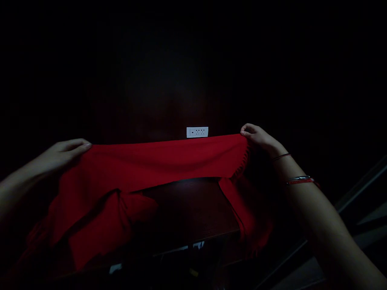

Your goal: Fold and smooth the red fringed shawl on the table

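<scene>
A red fringed scarf (169, 161) is stretched between my two hands above a dark table. My left hand (68, 150) pinches its upper edge on the left, thumb and fingers closed. At the other end, my right hand (256, 135) grips the top corner between thumb and fingertips, beside the fringe. Below the taut part, more red cloth hangs down on the left and rests at the table's left side. Another red length drapes over the table's right end; whether it is the same piece I cannot tell.
The dark wooden table (193, 205) has its front edge towards me. A white wall socket (197, 132) shows behind the cloth. Dim objects below the table edge are too dark to name. Pale slanting bars (371, 181) run along the right side.
</scene>
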A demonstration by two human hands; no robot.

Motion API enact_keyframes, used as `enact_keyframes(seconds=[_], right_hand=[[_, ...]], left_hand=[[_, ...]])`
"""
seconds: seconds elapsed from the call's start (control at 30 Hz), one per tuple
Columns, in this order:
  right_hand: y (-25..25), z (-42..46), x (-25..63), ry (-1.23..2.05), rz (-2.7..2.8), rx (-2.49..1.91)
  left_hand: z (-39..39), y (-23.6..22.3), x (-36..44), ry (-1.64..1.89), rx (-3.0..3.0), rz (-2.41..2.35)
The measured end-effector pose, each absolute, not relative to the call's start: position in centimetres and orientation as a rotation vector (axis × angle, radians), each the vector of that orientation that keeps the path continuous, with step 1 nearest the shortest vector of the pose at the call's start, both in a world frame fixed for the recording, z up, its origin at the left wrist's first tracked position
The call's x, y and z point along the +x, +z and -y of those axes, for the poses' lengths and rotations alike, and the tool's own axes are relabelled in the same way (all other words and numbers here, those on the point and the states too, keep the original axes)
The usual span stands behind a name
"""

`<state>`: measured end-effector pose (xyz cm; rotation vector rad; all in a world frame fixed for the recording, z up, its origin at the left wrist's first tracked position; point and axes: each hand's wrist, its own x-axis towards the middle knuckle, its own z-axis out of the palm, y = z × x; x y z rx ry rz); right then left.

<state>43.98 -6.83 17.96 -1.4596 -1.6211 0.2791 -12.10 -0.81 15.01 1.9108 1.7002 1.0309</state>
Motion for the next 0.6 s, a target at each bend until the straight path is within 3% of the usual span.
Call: enact_keyframes(seconds=[0.3, 0.6], right_hand=[[15.5, 7.2, 43.6, 1.026, 1.600, -1.501], [13.4, 6.0, 43.0, 0.837, 1.383, -1.516]], left_hand=[[1.6, 14.7, -12.9, 0.885, 2.105, -1.714], [1.3, 12.6, -12.7, 1.087, 1.637, -1.649]])
